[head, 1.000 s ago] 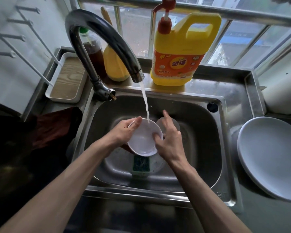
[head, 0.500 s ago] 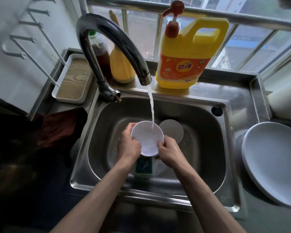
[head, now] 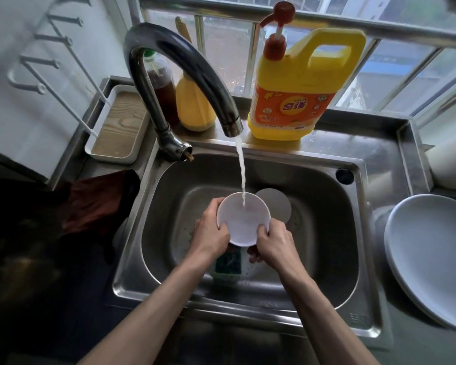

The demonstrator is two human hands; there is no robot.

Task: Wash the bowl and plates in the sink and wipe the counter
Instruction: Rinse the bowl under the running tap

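brushed steel sink [head: 316, 204], rounded rectangle, frame centre. smooth white round plate [head: 432, 259] on counter [head: 358, 143], right edge. small white round bowl [head: 244, 223] mid-sink under the water stream [head: 241, 175]; left hand [head: 211, 230] and right hand [head: 274, 243] grip its rim, fingers curled.

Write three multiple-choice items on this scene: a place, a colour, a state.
1. Where is the large plate? A) on the windowsill B) on the counter, right of the sink C) on the floor
2. What colour is the detergent jug? A) yellow B) blue C) white
3. What is the tap doing? A) off B) dripping C) running into the bowl
Answers: 1 B, it lies past the sink's right rim; 2 A, yellow body; 3 C, a stream lands in the bowl that the left hand and right hand grip.
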